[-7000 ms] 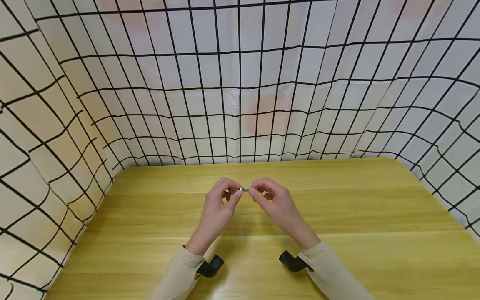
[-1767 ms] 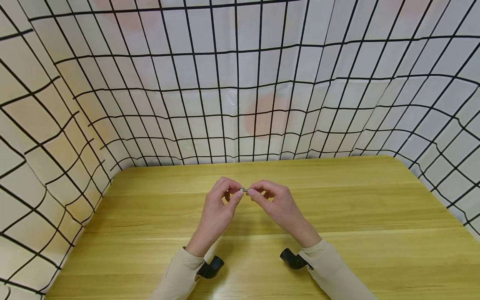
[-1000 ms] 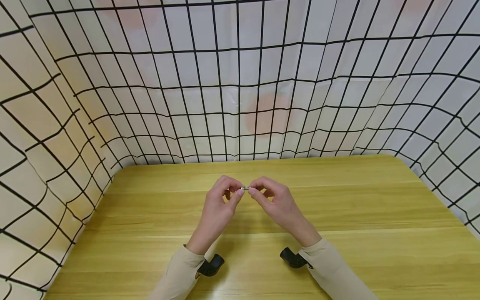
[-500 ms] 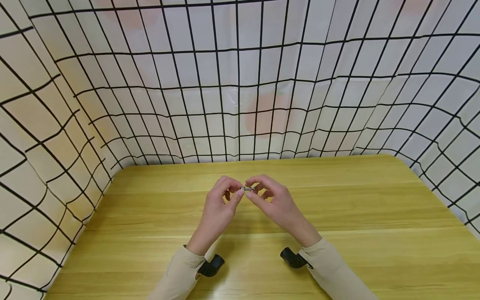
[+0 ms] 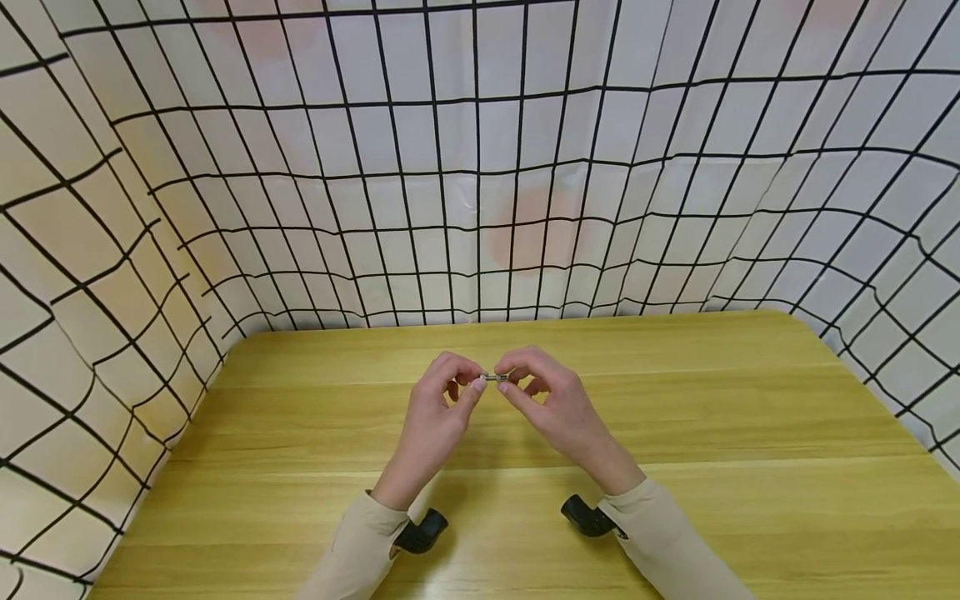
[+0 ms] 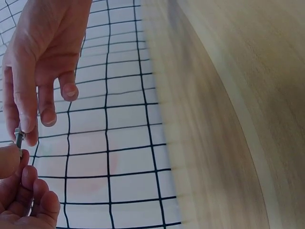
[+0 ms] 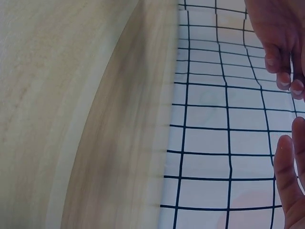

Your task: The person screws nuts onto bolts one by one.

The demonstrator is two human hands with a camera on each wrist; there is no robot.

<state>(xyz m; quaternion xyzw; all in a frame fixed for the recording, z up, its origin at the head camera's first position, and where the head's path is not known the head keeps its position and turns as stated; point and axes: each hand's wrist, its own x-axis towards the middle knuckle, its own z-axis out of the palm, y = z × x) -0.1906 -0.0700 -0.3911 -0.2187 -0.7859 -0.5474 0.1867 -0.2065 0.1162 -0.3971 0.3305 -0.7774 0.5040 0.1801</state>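
Observation:
A small metal bolt (image 5: 491,377) is held level in the air above the table, between the two hands. The left hand (image 5: 438,417) pinches its left end with thumb and forefinger. At the right end, the thumb and forefinger of the right hand (image 5: 558,408) lie either side of a wider, nut-like piece. In the left wrist view the bolt (image 6: 19,138) stands between the left hand (image 6: 28,191), low in the picture, and the right hand (image 6: 45,57) above. The right wrist view shows parts of the right hand (image 7: 288,176) and left hand (image 7: 281,38), without the bolt.
A yellow wooden table (image 5: 300,467) spreads under both hands. Behind it and at both sides hangs a white cloth (image 5: 375,200) with a black grid. Black devices sit at the left wrist (image 5: 422,532) and right wrist (image 5: 587,517), by the beige sleeves.
Half a second ago the right thumb and forefinger were further apart around the bolt's right end; now the thumb is closer to it. The left hand keeps its pinch almost unmoved.

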